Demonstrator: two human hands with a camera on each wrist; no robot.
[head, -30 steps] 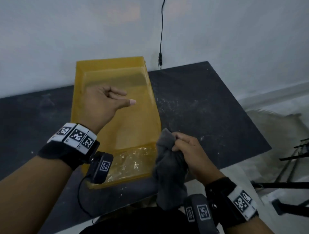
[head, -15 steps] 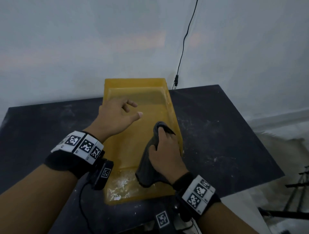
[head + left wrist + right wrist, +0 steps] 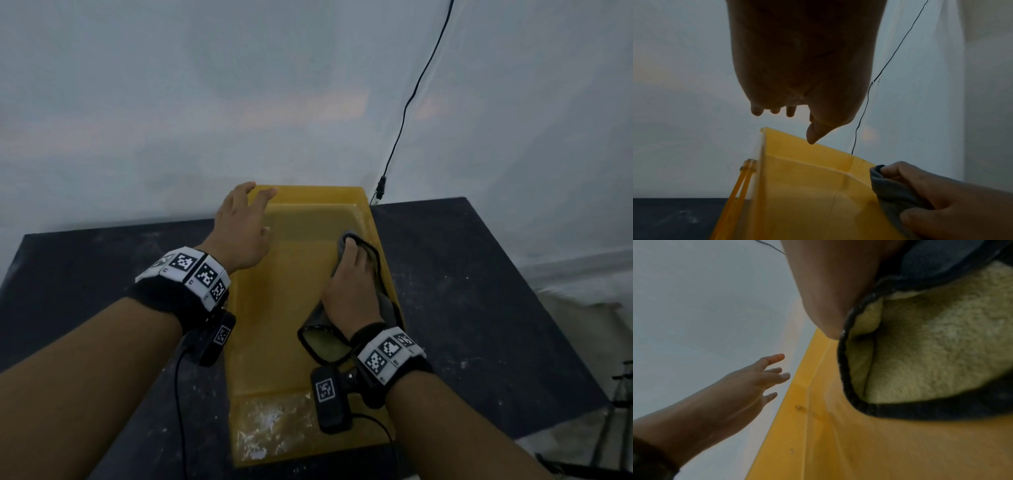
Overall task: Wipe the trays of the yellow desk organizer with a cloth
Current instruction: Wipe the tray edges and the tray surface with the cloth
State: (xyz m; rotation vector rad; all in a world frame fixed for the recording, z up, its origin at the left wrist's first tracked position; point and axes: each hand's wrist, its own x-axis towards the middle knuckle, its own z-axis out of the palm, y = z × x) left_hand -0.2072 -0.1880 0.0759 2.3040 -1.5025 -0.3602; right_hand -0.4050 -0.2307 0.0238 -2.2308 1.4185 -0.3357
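The yellow tray of the organizer lies lengthwise on a black table, its far end at the wall. My right hand grips a grey cloth with a dark hem and pale underside, pressing it on the tray floor along the right wall. The left wrist view shows those fingers curled over the cloth. My left hand hovers over the tray's back-left corner with fingers straight and spread, holding nothing. In the right wrist view the cloth fills the upper right and the left hand sits beside the tray rim.
The black table carries white dust specks. A whitish smear covers the near end of the tray. A black cable hangs down the wall behind. Dark stand legs are on the floor past the table's right edge.
My right hand carried the cloth from the table's near edge into the tray and slid it toward the far right. My left hand moved from mid-tray to the back-left corner and uncurled.
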